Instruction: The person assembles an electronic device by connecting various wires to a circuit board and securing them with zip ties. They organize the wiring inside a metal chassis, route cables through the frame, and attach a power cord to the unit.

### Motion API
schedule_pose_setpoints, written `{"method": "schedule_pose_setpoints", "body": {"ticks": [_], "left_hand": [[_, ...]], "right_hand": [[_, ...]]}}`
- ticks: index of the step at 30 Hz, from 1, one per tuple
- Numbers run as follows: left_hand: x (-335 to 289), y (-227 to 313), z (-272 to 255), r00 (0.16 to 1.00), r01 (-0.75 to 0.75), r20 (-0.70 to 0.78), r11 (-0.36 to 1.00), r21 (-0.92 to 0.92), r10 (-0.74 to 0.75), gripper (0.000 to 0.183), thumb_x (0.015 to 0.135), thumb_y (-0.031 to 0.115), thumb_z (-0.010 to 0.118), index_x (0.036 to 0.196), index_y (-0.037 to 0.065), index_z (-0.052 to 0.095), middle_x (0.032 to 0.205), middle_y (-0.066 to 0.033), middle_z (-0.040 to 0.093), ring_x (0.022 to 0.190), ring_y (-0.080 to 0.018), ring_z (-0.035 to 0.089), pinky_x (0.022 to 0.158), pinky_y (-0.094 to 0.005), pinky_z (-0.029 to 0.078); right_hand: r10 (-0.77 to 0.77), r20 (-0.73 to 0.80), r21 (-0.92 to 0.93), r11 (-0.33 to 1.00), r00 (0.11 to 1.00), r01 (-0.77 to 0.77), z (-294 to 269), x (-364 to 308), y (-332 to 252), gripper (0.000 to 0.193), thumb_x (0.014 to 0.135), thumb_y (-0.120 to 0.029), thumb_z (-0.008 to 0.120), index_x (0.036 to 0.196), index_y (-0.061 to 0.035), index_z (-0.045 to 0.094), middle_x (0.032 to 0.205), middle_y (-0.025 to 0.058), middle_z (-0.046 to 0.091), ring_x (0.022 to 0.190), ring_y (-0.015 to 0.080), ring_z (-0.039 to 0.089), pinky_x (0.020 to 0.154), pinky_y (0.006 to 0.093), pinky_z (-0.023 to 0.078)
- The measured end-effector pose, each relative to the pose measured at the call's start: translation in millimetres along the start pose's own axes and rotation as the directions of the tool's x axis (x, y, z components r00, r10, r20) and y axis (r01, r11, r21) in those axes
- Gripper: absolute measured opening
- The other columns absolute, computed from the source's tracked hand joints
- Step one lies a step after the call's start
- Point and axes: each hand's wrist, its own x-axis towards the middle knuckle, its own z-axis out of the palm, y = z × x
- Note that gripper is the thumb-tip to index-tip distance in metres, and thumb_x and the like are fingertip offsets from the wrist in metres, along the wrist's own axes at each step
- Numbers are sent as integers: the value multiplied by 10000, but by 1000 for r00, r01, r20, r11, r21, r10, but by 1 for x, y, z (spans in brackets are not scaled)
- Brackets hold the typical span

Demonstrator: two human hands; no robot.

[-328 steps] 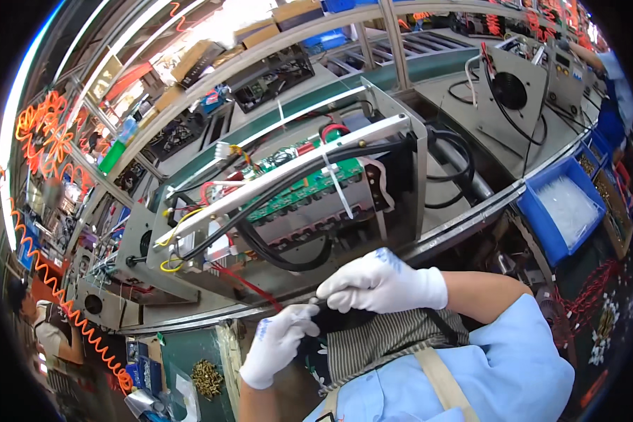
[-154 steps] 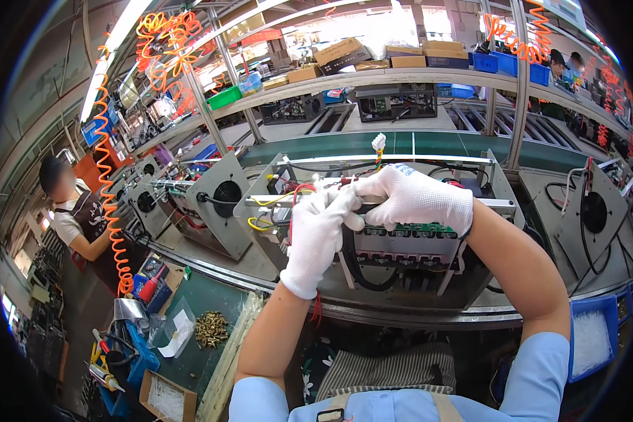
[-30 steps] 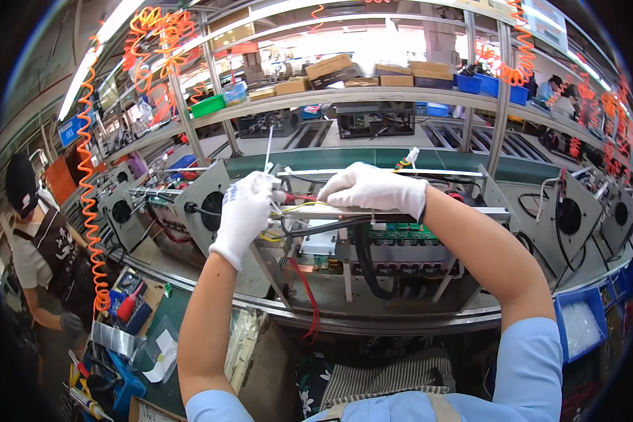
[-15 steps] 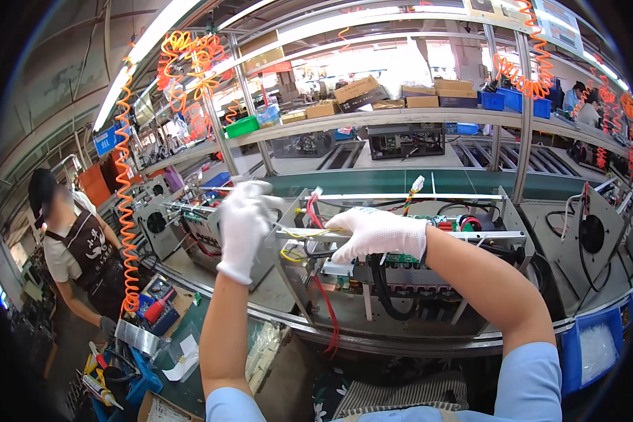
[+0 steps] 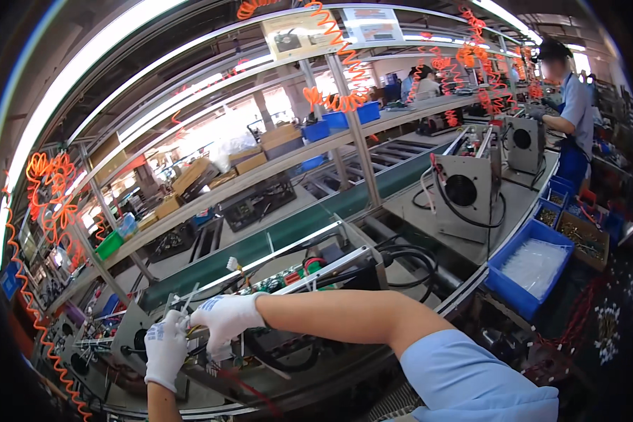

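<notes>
In white gloves, my hands meet at the left end of an open metal chassis [image 5: 362,254]. My left hand [image 5: 164,349] is closed, its fingertips against those of my right hand [image 5: 226,318], which is curled in a pinch. A thin white strip [image 5: 190,298], like a cable tie, sticks up at the fingertips; which hand grips it is unclear. Inside the chassis are a green circuit board [image 5: 266,285], red parts and a white connector [image 5: 233,264] on coloured wires. A thick black cable [image 5: 278,362] loops below my right hand. The gloves hide the wires beneath them.
Fan-panelled metal units stand on the line at right [image 5: 463,190] and left [image 5: 123,343]. A blue bin [image 5: 531,264] holds clear-bagged white pieces. Above, a shelf carries cardboard boxes [image 5: 281,137]; orange coiled hoses [image 5: 344,98] hang down. A co-worker [image 5: 573,112] stands at far right.
The view has swung to the right and tilted. My left hand, raised and blurred before, is now down against my right hand at the chassis's left end.
</notes>
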Motion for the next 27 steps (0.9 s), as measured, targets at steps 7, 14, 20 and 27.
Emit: {"method": "schedule_pose_setpoints", "body": {"ticks": [7, 14, 20, 27], "left_hand": [[-32, 22, -25, 879, 4, -355, 749, -662, -319, 200, 1025, 143, 448, 1037, 12, 598, 696, -22, 594, 563, -98, 522, 537, -248, 388], [-94, 62, -53, 944, 316, 172, 617, -721, -282, 219, 1027, 168, 517, 1135, 25, 644, 758, 30, 604, 610, -42, 489, 601, -215, 416], [-115, 44, -39, 862, 273, -30, 514, -814, -505, 237, 1011, 148, 451, 1126, -26, 562, 642, -13, 542, 543, -48, 464, 520, -193, 367], [-109, 43, -27, 753, 47, -131, 251, -967, -645, 403, 859, -85, 426, 1235, -52, 563, 818, 20, 497, 643, -42, 489, 574, -177, 436]], "right_hand": [[-17, 30, -47, 999, 999, 18, 5, -2, 0, 566, 732, -315, 695, 1192, -9, 572, 1007, 204, 661, 1010, 348, 637, 855, 418, 491], [27, -7, -128, 991, 1000, -28, 5, -6, -3, 443, 819, -267, 630, 1172, -6, 571, 1067, 221, 664, 1070, 360, 625, 901, 424, 475], [-61, 24, -48, 997, 998, 62, 0, 2, -26, 435, 759, -298, 654, 1073, 2, 622, 1004, 226, 672, 976, 377, 647, 817, 437, 504], [37, 122, 25, 999, 992, -40, 2, 3, 15, 566, 814, -339, 712, 1210, 40, 573, 970, 123, 643, 855, 208, 618, 767, 335, 503]]}}
